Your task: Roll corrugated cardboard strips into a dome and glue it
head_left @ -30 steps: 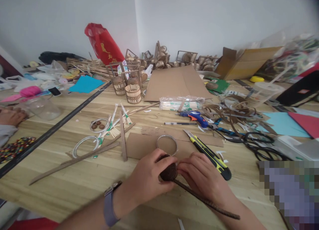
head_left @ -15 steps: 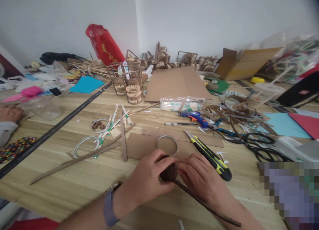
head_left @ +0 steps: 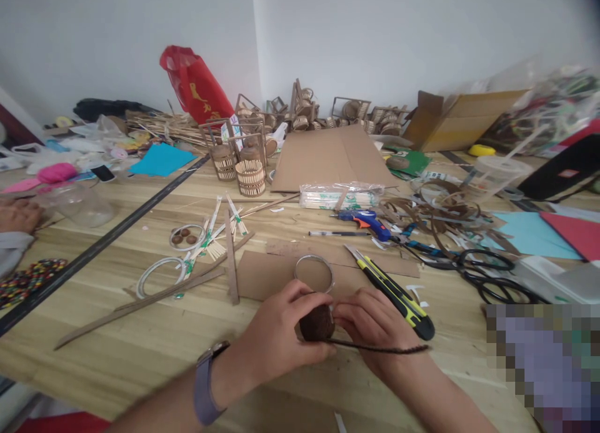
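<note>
- Gripping the dark brown coil (head_left: 319,323), the left hand (head_left: 285,320) has its thumb below and fingers over the top; the coil sits between the two hands, just on the near side of a pale ring (head_left: 333,277).
- The right hand (head_left: 375,327) has its fingertips bunched at the coil's right edge – whether they pinch anything I cannot tell, since the contact is hidden.
- The likeliest trouble, I judge, is the coil springing loose: if the left thumb eases, the turns could slacken or slide out sideways.
- The loose strip (head_left: 387,350) runs from the coil's lower right across the right wrist (its end is free), so a turn of that wrist might snag or twist it.
- Just beyond the right hand lies a yellow-and-black utility knife (head_left: 394,292), its metal tip pointing away; an outward sweep of the knuckles could knock it.
- Ahead, the ring and a cardboard piece (head_left: 262,277) take up the nearest space.
- Farther off are a blue glue gun (head_left: 370,220), a pen (head_left: 337,233) and black-handled scissors (head_left: 487,252) – the scissors beside tangled brown strips (head_left: 438,217).
</note>
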`<state>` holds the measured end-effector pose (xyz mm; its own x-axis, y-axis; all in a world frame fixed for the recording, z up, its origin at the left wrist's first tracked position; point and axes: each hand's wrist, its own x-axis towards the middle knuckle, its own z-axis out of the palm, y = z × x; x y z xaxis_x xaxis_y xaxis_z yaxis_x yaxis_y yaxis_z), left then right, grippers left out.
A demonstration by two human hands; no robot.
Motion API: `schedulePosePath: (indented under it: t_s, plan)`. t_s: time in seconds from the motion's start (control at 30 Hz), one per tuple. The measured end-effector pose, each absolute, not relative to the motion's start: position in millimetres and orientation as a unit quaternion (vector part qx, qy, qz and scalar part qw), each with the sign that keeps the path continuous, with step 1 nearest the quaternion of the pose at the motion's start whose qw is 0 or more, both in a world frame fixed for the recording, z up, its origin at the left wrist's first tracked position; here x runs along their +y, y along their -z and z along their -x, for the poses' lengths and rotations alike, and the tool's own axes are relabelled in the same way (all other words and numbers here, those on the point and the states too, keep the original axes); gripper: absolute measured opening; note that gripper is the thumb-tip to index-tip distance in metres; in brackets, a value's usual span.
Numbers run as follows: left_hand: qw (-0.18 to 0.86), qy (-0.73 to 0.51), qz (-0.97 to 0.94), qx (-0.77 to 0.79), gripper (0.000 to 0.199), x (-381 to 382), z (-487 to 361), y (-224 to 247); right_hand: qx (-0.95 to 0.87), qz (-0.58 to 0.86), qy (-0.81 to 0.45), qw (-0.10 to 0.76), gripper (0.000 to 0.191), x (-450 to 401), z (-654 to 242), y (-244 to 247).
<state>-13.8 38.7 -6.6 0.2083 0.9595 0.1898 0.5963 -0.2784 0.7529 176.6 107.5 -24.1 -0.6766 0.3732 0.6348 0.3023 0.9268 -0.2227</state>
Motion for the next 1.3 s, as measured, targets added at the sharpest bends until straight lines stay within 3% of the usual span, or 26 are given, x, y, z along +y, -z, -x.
schedulePosePath:
  t_s: [0.63, 1.03, 1.3]
  plan:
    - [0.295, -0.315, -0.722, 0.541, 0.059, 38.9, 12.4, 4.8, -0.934, 0.161, 0.025, 0.317, 0.025, 101.5, -177.4, 15.6]
    - [0.307, -0.336, -0.710, 0.537, 0.057, 38.4, 14.7, 4.1, -0.905, 0.176, -0.094, 0.376, 0.018, 104.4, -175.9, 3.0]
    - [0.309, -0.333, -0.706, 0.544, 0.056, 38.9, 14.4, 5.3, -0.918, 0.165, -0.039, 0.359, 0.015, 104.5, -179.7, 5.0]
